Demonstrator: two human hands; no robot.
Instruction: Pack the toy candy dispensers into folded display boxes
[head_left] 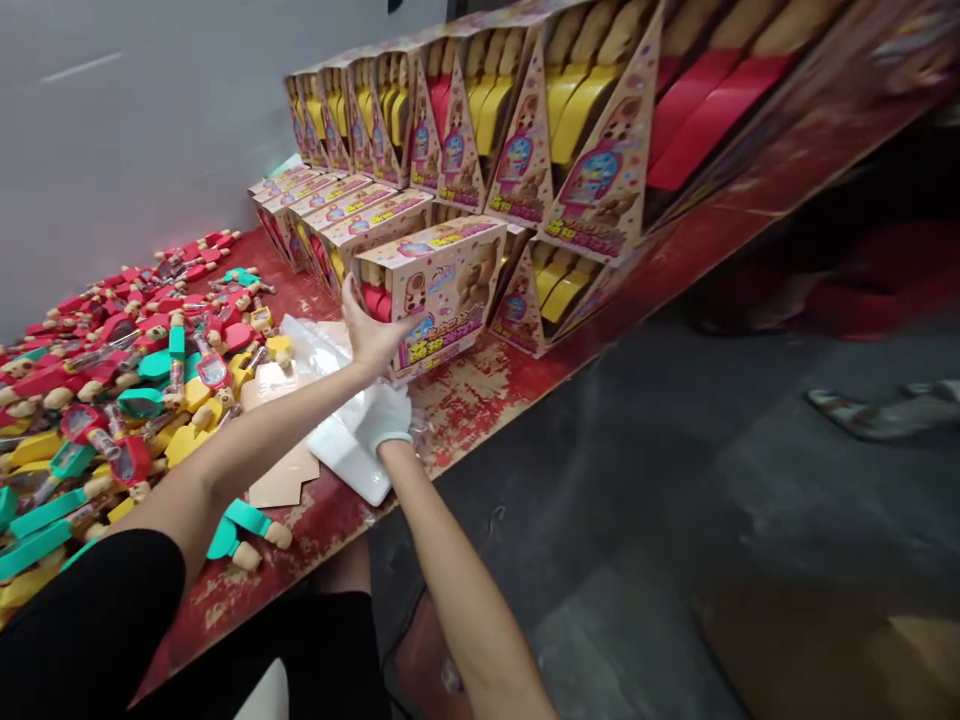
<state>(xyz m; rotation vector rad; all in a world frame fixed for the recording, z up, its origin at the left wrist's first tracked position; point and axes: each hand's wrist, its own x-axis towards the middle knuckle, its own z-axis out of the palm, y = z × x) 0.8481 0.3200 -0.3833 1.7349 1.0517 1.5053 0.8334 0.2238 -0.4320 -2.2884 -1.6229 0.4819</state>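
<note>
My left hand [373, 328], bare, grips the near left end of a printed cardboard display box [450, 290], with the thumb across its front and the fingers at its open end. Red toy pieces [376, 300] show inside that box, which is tilted on the table. Just below its lower left corner is my right hand [388, 412] in a white glove, over clear plastic bags and a white plastic piece [349, 460]. The right fingers are hidden, so whether they hold anything cannot be made out. Flat brown cardboard pieces [281, 475] lie left of the bags.
A heap of red, yellow and green toys [135, 390] covers the table's left side. Filled display boxes [600, 170] stand stacked along the back and right of the worn red table [480, 395]. Its near edge drops to a dark floor [637, 480]. Another person's foot [885, 412] shows at right.
</note>
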